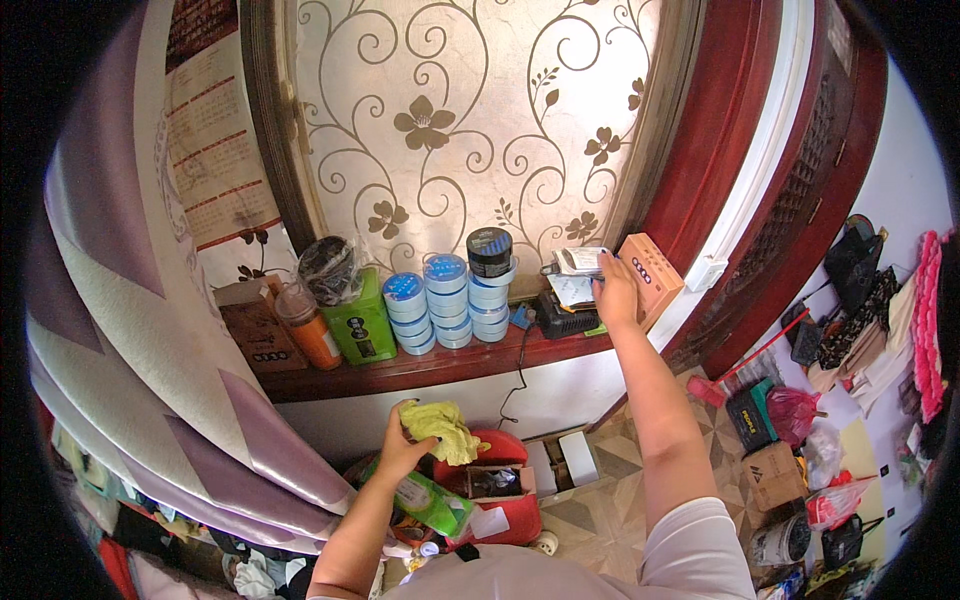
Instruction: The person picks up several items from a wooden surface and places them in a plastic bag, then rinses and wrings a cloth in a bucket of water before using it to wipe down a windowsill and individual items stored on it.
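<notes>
In my left hand [405, 444] is a crumpled yellow-green cloth [444, 431], held in front of the windowsill's edge. My right hand [618, 291] reaches to the sill's right end. Its fingers rest at a small stack of papers or packets [581, 260], and the grip itself is partly hidden. Beneath that stack sits a black plastic device [564, 319]. An orange box [651, 276] leans right beside this hand. Blue-and-white round tins [448, 304] stand in stacks on the middle of the sill, with a black jar [490, 253] on the right stack.
A green tin [366, 319], an orange-lidded container [309, 328] and a brown box [262, 324] crowd the sill's left end. A curtain [187, 330] hangs at left. Below are a red plastic stool or bin [529, 519] and a green package [427, 501]. Bags and a cardboard box [776, 475] line the right.
</notes>
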`<act>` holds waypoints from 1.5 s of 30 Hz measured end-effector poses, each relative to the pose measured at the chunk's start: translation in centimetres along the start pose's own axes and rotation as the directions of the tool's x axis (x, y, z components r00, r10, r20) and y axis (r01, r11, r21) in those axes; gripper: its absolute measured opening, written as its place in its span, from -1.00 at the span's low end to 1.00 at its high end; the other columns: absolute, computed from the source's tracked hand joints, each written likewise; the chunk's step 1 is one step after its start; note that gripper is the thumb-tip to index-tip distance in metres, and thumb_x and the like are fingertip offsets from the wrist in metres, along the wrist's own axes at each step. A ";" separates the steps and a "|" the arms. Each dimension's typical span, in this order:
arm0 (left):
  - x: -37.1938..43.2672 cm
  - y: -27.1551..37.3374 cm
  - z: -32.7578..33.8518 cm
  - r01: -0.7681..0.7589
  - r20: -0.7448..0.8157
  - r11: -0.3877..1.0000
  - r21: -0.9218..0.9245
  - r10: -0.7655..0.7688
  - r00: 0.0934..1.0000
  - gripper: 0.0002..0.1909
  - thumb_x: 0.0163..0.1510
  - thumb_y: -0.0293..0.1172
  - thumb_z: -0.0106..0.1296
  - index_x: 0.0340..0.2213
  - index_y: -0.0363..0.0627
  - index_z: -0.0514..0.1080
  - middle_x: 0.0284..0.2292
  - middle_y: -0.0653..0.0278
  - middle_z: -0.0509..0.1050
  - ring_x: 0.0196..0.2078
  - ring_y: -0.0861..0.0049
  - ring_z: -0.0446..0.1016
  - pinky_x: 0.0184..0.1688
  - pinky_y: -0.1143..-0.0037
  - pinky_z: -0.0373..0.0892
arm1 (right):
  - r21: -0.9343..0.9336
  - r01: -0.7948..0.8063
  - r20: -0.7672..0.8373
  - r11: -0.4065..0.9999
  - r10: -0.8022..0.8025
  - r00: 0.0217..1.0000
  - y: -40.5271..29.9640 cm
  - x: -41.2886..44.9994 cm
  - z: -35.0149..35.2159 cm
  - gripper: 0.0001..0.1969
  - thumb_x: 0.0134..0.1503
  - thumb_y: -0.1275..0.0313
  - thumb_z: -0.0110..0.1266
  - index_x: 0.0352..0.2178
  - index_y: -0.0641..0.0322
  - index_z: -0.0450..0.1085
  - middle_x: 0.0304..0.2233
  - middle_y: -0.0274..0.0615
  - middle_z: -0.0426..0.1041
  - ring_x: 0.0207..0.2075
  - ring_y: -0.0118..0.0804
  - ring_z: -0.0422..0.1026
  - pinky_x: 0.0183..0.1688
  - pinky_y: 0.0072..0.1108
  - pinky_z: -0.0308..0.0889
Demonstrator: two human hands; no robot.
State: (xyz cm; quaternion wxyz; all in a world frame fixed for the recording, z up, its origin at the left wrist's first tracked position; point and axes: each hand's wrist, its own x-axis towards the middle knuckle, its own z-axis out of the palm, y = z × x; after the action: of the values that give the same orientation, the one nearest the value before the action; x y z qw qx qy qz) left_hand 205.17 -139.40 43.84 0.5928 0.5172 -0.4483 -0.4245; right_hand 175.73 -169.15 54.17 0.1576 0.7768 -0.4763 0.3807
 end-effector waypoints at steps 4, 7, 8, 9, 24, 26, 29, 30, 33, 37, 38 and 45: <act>0.0 0.0 -0.1 0.006 -0.010 1.000 -0.010 -0.006 1.000 -0.30 -0.26 -0.71 0.05 -0.05 -0.14 0.01 -0.23 0.18 0.27 -0.18 0.47 0.32 -0.17 0.51 0.30 | 0.036 0.062 -0.037 0.997 -0.061 0.997 -0.6 0.3 -1.2 -0.50 -0.23 0.56 0.03 -0.14 0.32 0.22 -0.10 -0.02 0.27 -0.06 -0.04 0.22 -0.01 -0.38 0.12; 0.0 0.4 0.0 0.022 -0.013 1.000 -0.018 -0.023 1.000 -0.29 -0.26 -0.75 0.02 -0.05 -0.14 0.00 -0.21 0.18 0.26 -0.14 0.44 0.30 -0.13 0.49 0.28 | 0.173 0.103 -0.089 0.980 -0.089 0.992 -2.1 1.0 -2.5 -0.50 -0.27 0.56 0.02 -0.16 0.35 0.22 -0.13 0.02 0.28 -0.09 0.00 0.23 -0.02 -0.38 0.12; 0.0 0.4 0.0 0.037 -0.011 0.999 -0.014 -0.037 0.999 -0.29 -0.26 -0.78 0.00 -0.04 -0.14 0.00 -0.18 0.18 0.25 -0.11 0.42 0.28 -0.09 0.46 0.27 | 0.172 0.106 -0.089 0.979 -0.092 0.992 -3.0 1.4 -2.7 -0.50 -0.27 0.56 0.02 -0.16 0.35 0.22 -0.13 0.02 0.28 -0.09 0.00 0.23 -0.02 -0.38 0.12; -0.1 0.4 -0.2 0.037 -0.016 0.999 -0.015 -0.037 0.999 -0.29 -0.26 -0.78 0.00 -0.04 -0.14 0.00 -0.18 0.18 0.25 -0.11 0.42 0.28 -0.09 0.46 0.27 | 0.266 0.124 -0.092 0.956 -0.103 0.990 -4.2 1.9 -2.9 -0.49 -0.27 0.54 0.04 -0.16 0.36 0.22 -0.15 0.04 0.28 -0.10 0.01 0.23 -0.02 -0.38 0.12; -0.8 0.6 -2.1 -0.007 -0.088 0.996 -0.091 -0.001 0.996 -0.27 -0.27 -0.74 0.04 -0.04 -0.14 -0.01 -0.22 0.18 0.26 -0.17 0.48 0.31 -0.16 0.52 0.30 | 0.530 -0.214 0.158 0.821 0.152 0.976 -15.0 4.5 2.8 0.05 -0.46 0.22 0.33 0.01 0.49 -0.10 -0.19 0.07 0.32 -0.13 0.01 0.27 -0.08 -0.38 0.16; -0.9 0.4 -2.4 -0.036 -0.101 0.995 -0.094 0.027 0.995 -0.28 -0.26 -0.74 0.03 -0.04 -0.14 -0.01 -0.22 0.19 0.26 -0.17 0.48 0.31 -0.15 0.52 0.29 | 0.548 -0.249 0.188 0.798 0.173 0.967 -15.2 4.7 3.3 0.04 -0.46 0.22 0.33 0.01 0.48 -0.09 -0.20 0.08 0.32 -0.14 0.01 0.28 -0.09 -0.38 0.17; -0.7 0.5 -2.3 -0.078 -0.095 0.994 -0.082 0.070 0.993 -0.29 -0.25 -0.74 0.02 -0.05 -0.14 -0.01 -0.21 0.20 0.26 -0.16 0.48 0.31 -0.14 0.52 0.28 | 0.543 -0.268 0.181 0.796 0.200 0.963 -15.5 4.6 2.7 0.00 -0.46 0.24 0.33 0.00 0.47 -0.04 -0.23 0.08 0.33 -0.17 0.01 0.30 -0.10 -0.38 0.18; -0.7 0.6 -2.4 -0.077 -0.099 0.994 -0.080 0.069 0.993 -0.29 -0.25 -0.74 0.02 -0.05 -0.14 -0.01 -0.21 0.20 0.26 -0.16 0.48 0.31 -0.14 0.52 0.28 | 0.592 -0.245 0.138 0.768 0.203 0.969 -15.8 4.4 2.2 -0.04 -0.45 0.27 0.32 -0.01 0.44 -0.01 -0.21 0.07 0.33 -0.16 0.00 0.30 -0.10 -0.39 0.19; -1.0 1.0 -2.4 -0.087 -0.123 0.993 -0.084 0.076 0.989 -0.27 -0.26 -0.76 0.00 -0.03 -0.12 -0.02 -0.19 0.20 0.23 -0.15 0.46 0.29 -0.13 0.51 0.28 | 0.658 -0.123 0.007 0.743 0.157 0.988 -16.4 2.7 -0.3 -0.14 -0.42 0.34 0.31 -0.05 0.40 0.05 -0.20 0.06 0.30 -0.15 -0.03 0.29 -0.10 -0.42 0.19; -1.0 3.8 0.0 -0.107 -0.194 0.959 -0.261 0.057 0.979 -0.22 -0.26 -0.76 -0.10 0.03 -0.10 -0.10 -0.12 0.17 0.17 -0.07 0.43 0.23 -0.05 0.49 0.21 | 0.765 -0.071 0.044 0.640 0.058 0.997 -16.4 -3.6 -4.3 -0.26 -0.43 0.43 0.29 -0.14 0.30 0.11 -0.20 0.02 0.26 -0.15 -0.10 0.28 -0.09 -0.43 0.19; -1.2 4.9 0.9 -0.127 -0.227 0.941 -0.315 0.055 0.972 -0.19 -0.27 -0.75 -0.13 0.05 -0.10 -0.14 -0.09 0.16 0.14 -0.04 0.42 0.20 -0.01 0.48 0.18 | 0.784 -0.088 0.082 0.614 0.038 0.996 -16.6 -5.6 -5.1 -0.23 -0.45 0.44 0.30 -0.13 0.28 0.09 -0.17 0.00 0.24 -0.15 -0.13 0.29 -0.09 -0.45 0.20; -0.5 6.7 7.7 -0.327 -0.085 0.939 -0.105 0.319 0.944 -0.18 -0.28 -0.62 -0.16 0.08 -0.22 -0.19 -0.01 0.08 0.05 0.08 0.34 0.01 0.10 0.43 -0.02 | 0.840 -0.291 0.270 0.457 0.113 0.956 -17.7 -15.0 -6.4 -0.19 -0.47 0.60 0.30 -0.12 0.28 0.02 -0.15 -0.03 0.10 -0.10 -0.12 0.19 -0.08 -0.46 0.19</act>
State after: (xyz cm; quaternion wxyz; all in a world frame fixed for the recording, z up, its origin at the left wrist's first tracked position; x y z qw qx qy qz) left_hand 197.80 -140.02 50.91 0.6984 0.4146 -0.4812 -0.3297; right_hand 184.28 -147.23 49.35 -0.3473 0.7162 -0.3175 0.5154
